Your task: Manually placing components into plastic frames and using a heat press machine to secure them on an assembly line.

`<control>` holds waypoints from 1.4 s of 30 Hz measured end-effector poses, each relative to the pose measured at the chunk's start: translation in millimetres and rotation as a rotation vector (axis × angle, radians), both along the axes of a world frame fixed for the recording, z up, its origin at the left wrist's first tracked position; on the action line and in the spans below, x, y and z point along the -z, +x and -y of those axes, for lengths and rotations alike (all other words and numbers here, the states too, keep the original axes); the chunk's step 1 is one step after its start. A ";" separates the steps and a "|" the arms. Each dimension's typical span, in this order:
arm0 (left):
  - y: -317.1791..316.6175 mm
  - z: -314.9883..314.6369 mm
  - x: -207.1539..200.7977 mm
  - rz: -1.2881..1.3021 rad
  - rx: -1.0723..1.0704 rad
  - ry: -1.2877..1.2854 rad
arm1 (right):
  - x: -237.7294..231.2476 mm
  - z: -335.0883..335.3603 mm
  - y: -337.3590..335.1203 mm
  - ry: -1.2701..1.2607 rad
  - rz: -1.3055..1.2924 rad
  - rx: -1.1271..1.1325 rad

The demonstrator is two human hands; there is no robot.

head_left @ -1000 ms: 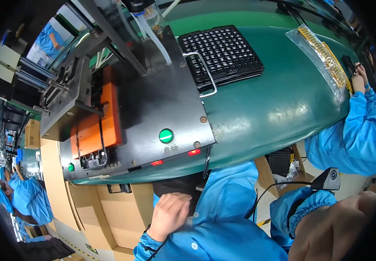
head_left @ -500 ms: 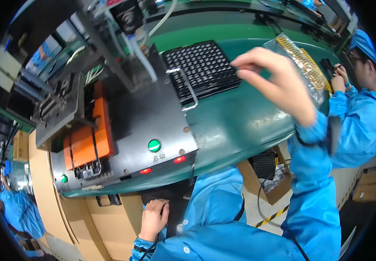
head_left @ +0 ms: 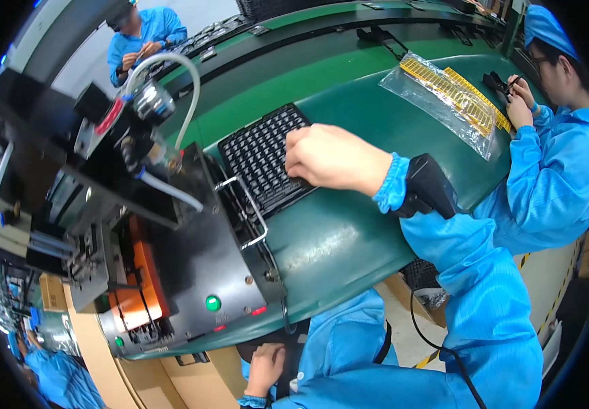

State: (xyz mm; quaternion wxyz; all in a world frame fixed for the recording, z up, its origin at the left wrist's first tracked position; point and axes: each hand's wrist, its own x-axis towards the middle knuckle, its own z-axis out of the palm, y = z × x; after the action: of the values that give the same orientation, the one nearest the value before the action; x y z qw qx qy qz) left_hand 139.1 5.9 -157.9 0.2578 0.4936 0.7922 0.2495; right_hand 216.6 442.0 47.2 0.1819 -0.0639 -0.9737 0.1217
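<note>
My right hand (head_left: 339,158) is over the near right part of a black tray (head_left: 285,204) with rows of small compartments. Its fingers are bent down and pressed together at the tray; whatever is between the fingertips is hidden. My left hand (head_left: 265,368) rests low by my lap, fingers curled in, with nothing seen in it. Left of the tray stands a dark metal machine with a green lit button (head_left: 213,303), an orange block (head_left: 145,273) and a metal handle (head_left: 257,228) on the side towards the tray.
Yellow strips in a clear plastic bag (head_left: 444,102) lie farther right on the green mat (head_left: 349,232). A co-worker (head_left: 553,150) at the right holds a black part. Another person (head_left: 145,41) works across the line. A cardboard box (head_left: 403,290) stands below the table edge.
My right hand has come left and down from the air beside the tray onto it. The view has shifted, so more of the far side shows. My left hand keeps its curled pose.
</note>
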 end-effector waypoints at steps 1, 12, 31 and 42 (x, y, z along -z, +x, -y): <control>-0.3 -0.5 0.8 -0.001 0.003 -0.005 | -1.8 1.1 1.0 0.009 0.016 0.000; 4.6 -15.9 -11.6 0.101 -0.046 -0.147 | -12.2 -24.5 -9.2 -0.144 0.089 -0.072; -8.8 11.6 26.2 -0.017 -0.187 -0.337 | 37.8 -298.5 67.3 -0.106 -0.454 0.869; -3.6 -4.0 11.3 0.010 -0.216 -0.491 | 60.2 -300.0 26.9 -0.219 -0.059 0.653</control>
State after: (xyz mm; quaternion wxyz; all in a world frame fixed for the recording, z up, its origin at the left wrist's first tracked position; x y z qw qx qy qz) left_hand 135.5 9.8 -169.2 0.3454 0.3275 0.8759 0.0784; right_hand 243.5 742.1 -13.0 0.2314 -0.3875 -0.8774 0.1627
